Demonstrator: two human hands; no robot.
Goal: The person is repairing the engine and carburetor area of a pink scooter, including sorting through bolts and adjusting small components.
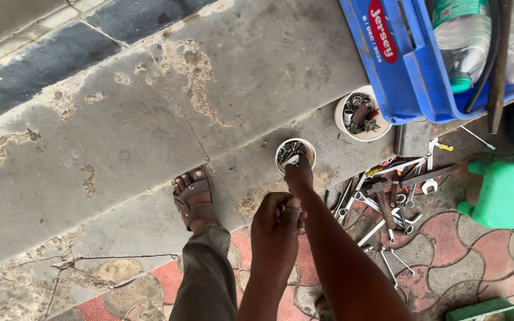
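hands: right hand [298, 176] in one of two bowls [295, 153].

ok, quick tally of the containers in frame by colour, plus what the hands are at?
White bowls of small metal hardware: 2, the near bowl and the far bowl
Blue crate: 1
Green jerrycan: 1
Green box: 1
Total: 5

The right hand reaches into the near bowl; the left hand is closed, contents unclear.

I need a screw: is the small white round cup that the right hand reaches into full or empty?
Nearly full: the small white round cup holds dark screws and bolts up near its rim, with the right hand dipping in.
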